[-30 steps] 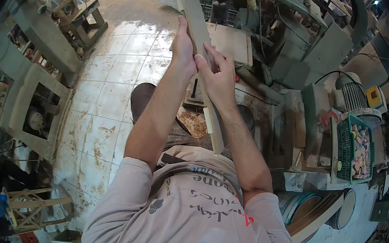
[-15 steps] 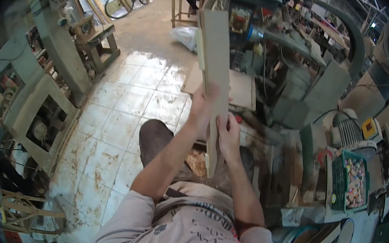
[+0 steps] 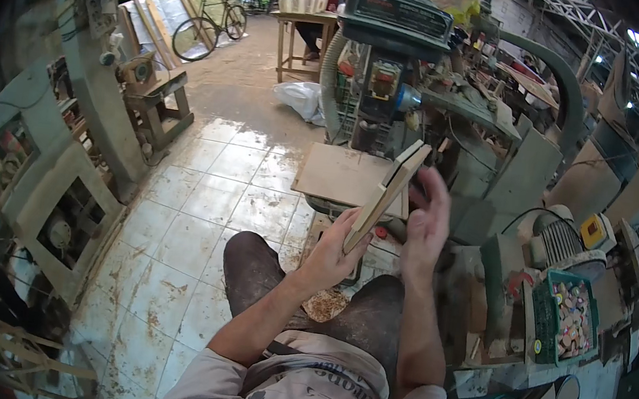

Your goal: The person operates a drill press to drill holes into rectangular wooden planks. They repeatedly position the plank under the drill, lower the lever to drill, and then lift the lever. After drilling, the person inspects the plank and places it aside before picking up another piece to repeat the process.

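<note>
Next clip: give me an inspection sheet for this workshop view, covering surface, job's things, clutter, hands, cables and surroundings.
Surface: square wooden table of the drill press, bare on top; tiled floor stained and dusty.
Job's things: flat wooden board, tilted, raised above the knees.
Clutter: sawdust pile between the knees; green crate of small coloured pieces to the right.
Hands: left hand grips the board's lower end; right hand open, beside the board's upper part, contact unclear.
Cables: black cable looping to a motor on the right.
Surroundings: bicycle, wooden table with a seated person behind, white sack, machines at left.
</note>
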{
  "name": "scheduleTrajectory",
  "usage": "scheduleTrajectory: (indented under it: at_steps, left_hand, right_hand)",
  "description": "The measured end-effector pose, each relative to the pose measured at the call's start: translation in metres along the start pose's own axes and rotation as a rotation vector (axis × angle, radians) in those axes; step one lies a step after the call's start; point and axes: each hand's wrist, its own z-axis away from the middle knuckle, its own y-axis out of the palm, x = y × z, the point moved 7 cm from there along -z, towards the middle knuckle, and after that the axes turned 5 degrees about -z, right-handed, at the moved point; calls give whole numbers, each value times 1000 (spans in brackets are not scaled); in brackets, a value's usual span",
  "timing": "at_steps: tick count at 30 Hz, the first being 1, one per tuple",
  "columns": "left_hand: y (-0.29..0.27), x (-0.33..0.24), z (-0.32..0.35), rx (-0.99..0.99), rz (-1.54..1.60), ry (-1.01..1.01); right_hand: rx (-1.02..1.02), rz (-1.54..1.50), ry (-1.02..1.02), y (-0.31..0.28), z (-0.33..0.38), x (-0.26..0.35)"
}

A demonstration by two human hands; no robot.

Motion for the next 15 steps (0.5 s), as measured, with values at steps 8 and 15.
scheduleTrajectory:
  at_steps: [8,15]
  left_hand:
    - [22,-16,13,64,-112,62]
    - [30,-11,23,90,-130,41]
  right_hand:
    - [144,400,-348,10,-46,62]
    - [87,309,-333,9,-51,54]
